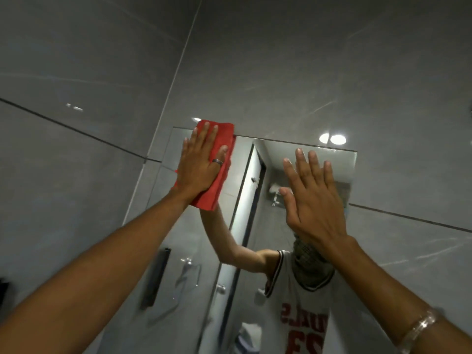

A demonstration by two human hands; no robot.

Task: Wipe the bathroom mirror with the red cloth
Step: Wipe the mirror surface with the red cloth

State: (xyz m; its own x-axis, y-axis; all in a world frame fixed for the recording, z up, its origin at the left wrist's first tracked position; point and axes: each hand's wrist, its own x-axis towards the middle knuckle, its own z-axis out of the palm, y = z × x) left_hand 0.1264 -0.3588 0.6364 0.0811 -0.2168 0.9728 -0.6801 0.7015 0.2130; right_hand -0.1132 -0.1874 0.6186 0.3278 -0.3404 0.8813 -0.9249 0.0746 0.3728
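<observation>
The frameless bathroom mirror hangs on the grey tiled wall, with its top edge just above my hands. A folded red cloth lies flat against the mirror's top left corner. My left hand presses on the cloth with the fingers spread and a ring on one finger. My right hand is raised in front of the mirror's upper right part, fingers apart, holding nothing; whether it touches the glass I cannot tell. The mirror reflects a person in a white jersey with one arm raised.
Large glossy grey wall tiles surround the mirror, and a wall corner runs up at the left. The reflection shows a door, a glass shelf and a shower fitting. A dark object sits at the far left edge.
</observation>
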